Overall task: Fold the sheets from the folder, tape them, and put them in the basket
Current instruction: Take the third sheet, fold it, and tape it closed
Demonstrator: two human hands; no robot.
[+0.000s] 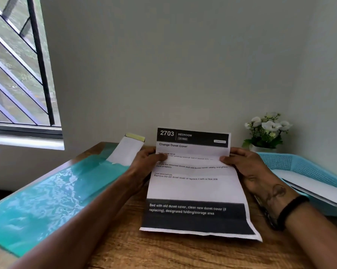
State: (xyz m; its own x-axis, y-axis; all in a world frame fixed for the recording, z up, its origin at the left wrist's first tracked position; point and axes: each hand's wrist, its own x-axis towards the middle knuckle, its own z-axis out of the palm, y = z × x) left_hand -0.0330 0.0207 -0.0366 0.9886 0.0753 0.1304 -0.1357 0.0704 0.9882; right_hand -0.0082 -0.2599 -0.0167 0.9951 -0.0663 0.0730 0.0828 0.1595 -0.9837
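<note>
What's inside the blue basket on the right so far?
White paper lies inside the blue basket, apparently flat. Whether it is folded or taped, and how many pieces, can't be told; the right hand and frame edge hide part of it.

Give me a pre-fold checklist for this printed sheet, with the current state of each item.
1. Both hands on the sheet: ok, left hand and right hand pinch its opposite side edges.
2. Sheet not yet folded: ok, though it already bends across the upper part.
3. Bare wooden table beneath for creasing: ok.
4. Tape within reach: cannot tell, no tape roll is visible.
5. Blue basket reachable on the right: ok, white paper already lies in it.
6. Teal folder out of the way on the left: ok.
</note>
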